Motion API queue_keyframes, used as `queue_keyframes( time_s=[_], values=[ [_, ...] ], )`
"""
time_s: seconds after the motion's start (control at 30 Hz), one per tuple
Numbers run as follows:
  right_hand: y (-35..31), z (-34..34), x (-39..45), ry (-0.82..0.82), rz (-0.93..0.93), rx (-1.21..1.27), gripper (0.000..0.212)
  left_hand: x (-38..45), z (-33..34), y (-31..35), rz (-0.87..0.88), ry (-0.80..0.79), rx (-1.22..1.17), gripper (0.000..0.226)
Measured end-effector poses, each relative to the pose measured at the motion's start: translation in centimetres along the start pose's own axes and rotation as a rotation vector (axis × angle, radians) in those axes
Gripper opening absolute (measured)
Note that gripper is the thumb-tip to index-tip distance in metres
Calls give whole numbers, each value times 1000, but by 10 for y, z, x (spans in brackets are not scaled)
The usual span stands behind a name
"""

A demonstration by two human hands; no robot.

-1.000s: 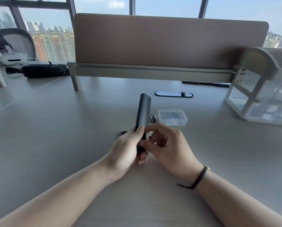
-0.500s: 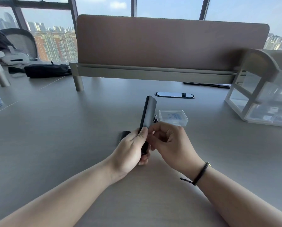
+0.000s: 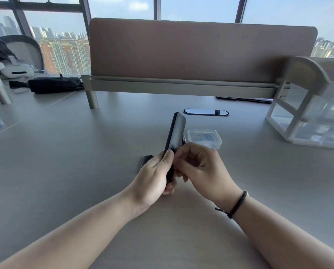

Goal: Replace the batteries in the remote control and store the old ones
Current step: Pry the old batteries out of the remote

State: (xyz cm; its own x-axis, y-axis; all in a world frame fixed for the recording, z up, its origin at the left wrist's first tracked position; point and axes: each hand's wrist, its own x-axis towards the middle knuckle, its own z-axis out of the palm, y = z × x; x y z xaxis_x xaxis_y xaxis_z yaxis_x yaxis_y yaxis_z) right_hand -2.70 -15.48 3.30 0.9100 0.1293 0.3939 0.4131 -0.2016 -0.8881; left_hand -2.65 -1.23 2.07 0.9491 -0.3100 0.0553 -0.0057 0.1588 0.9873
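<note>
My left hand (image 3: pixel 154 175) grips the lower end of a slim dark grey remote control (image 3: pixel 175 132), which stands tilted above the desk. My right hand (image 3: pixel 198 167) is curled against the remote's lower right side, fingertips at its edge beside my left thumb; what they touch is hidden. A dark flat piece, likely the battery cover (image 3: pixel 145 161), lies on the desk just left of my left hand. Loose batteries (image 3: pixel 184 140) lie behind the remote, mostly hidden. A small clear plastic box (image 3: pixel 205 138) with its lid on sits right of them.
A tall divider panel (image 3: pixel 201 51) crosses the back of the desk. A clear drawer organiser (image 3: pixel 309 117) stands at the right. A cable grommet (image 3: pixel 206 112) lies behind the remote. A black pouch (image 3: pixel 53 84) and a white headset (image 3: pixel 17 71) sit far left.
The remote has tipped a little to the right in my left hand. My right hand's fingers have closed in tighter against its lower edge.
</note>
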Motion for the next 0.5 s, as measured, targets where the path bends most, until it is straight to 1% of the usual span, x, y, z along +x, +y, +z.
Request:
queue_keyframes(
  time_s=[0.13,0.23,0.33,0.4,0.47,0.5],
  values=[
    [-1,1,-3,70,2,88,13,1,1,1,-5,17,-18,36],
    [-1,3,-3,93,36,162,12,2,0,1,-16,30,-21,36],
    [-1,1,1,121,126,250,14,4,-1,1,-19,43,-28,34],
    [1,-6,6,202,203,314,15,6,-2,1,-5,87,-53,33],
    [8,-17,12,298,263,268,17,8,-4,2,28,149,-101,35],
    [14,-23,15,319,288,181,16,8,-5,3,45,178,-132,37]
  ],
)
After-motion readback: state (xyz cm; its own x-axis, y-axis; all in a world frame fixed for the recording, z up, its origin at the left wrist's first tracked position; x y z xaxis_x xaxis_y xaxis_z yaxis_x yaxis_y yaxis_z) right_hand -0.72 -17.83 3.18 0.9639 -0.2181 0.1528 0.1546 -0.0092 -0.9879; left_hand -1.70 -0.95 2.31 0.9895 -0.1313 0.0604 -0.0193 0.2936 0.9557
